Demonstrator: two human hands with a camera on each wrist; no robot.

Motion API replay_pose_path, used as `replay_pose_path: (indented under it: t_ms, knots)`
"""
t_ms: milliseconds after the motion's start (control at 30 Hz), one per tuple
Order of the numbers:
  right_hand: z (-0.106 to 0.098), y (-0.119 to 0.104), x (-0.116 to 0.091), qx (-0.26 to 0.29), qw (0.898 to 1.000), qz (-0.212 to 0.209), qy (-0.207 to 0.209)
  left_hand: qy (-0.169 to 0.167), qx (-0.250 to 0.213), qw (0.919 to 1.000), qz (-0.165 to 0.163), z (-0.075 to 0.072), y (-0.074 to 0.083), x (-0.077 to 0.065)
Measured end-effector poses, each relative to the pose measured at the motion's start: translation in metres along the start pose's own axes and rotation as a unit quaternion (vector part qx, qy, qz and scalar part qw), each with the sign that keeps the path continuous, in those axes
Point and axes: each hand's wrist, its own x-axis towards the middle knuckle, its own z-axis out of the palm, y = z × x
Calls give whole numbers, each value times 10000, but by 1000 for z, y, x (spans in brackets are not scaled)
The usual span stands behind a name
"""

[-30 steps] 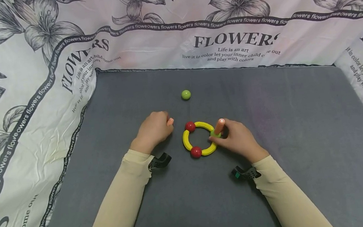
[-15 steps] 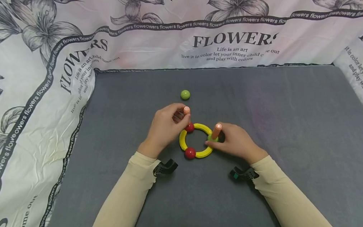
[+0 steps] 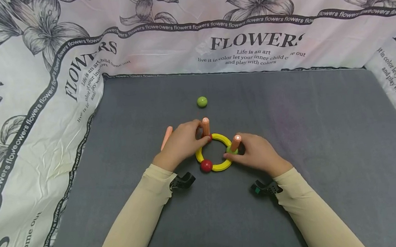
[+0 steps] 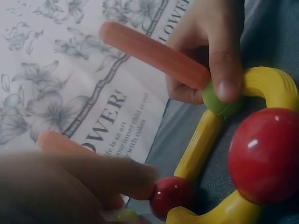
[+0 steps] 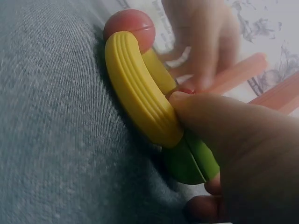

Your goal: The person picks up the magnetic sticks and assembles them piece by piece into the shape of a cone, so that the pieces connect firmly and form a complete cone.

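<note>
A ring of curved yellow pieces (image 3: pixel 221 138) joined by red and green balls lies on the grey table. My left hand (image 3: pixel 182 140) pinches an orange stick (image 3: pixel 205 126), standing at the far red ball (image 4: pixel 173 197), which the fingers partly cover. Another orange stick (image 3: pixel 166 137) pokes out from behind that hand. On the ring's right side, my right hand (image 3: pixel 258 153) pinches the green ball (image 5: pixel 190 161) between thumb and fingers. From this ball rises an orange stick (image 4: pixel 154 55), leaning slightly. The near red ball (image 3: pixel 206 165) sits untouched at the front left of the ring.
A loose green ball (image 3: pixel 202 102) lies beyond the ring on the grey tabletop (image 3: pixel 319 136). White flower-printed cloth (image 3: pixel 163 50) borders the table at the back and left. Each wrist wears a black strap.
My left hand has moved right to the ring, bringing the orange stick to the far red ball. Another stick has come into sight behind it. The ring has shifted slightly left with my right hand.
</note>
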Motion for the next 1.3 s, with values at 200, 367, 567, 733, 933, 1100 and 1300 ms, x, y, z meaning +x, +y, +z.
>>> replay_pose_path:
  t_ms: [200, 367, 567, 733, 933, 1100, 1300]
  knots:
    - [0, -3, 0, -23, 9998, 116, -152, -867, 961, 9883, -804, -1, -1, -4]
    - [4, -6, -5, 85, 9985, -250, -472, -1315, 728, 9842, -936, 0, -2, -7]
    - [-1, -9, -4, 114, 9905, -752, -1149, -1037, 660, 9898, -719, 1, -4, -5]
    - [-10, -10, -2, 550, 9859, -595, -1465, -941, 764, 9911, -558, 3, -3, -2]
    - [-10, -8, -4, 1313, 9786, -686, -1432, -818, 912, 9925, -38, 13, -2, -2]
    - [-11, -11, -4, 1443, 9733, -735, -1624, -627, 907, 9925, 519, 16, -2, -2]
    - [-14, -14, 0, 1228, 9727, -732, -1826, -252, 729, 9970, 13, -7, -12, -3]
